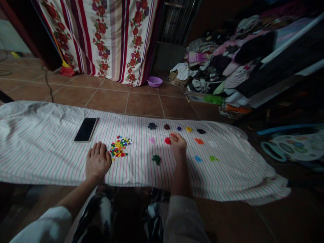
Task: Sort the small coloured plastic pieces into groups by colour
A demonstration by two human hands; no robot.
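My left hand [97,160] lies flat on the striped cloth, palm down, fingers stretched out. Just to its right is a mixed heap of small coloured pieces [119,147]. My right hand [178,143] is closed in a pinch over the right edge of a little red pile [167,140]; whatever is between its fingertips is too small to make out. Around it lie other piles sorted by colour: dark green [156,159], pink [152,140], grey [152,126], dark brown [166,126], purple [179,128], yellow [188,129], black [201,131], orange [199,141], white [212,143], blue [198,158] and lime green [214,158].
A phone [86,130] rests on the striped cloth [50,148] beyond my left hand. Past the far edge are a floral curtain [101,37], a purple basin [155,81] and a broom [66,68]. Clothes [227,64] are heaped at the right.
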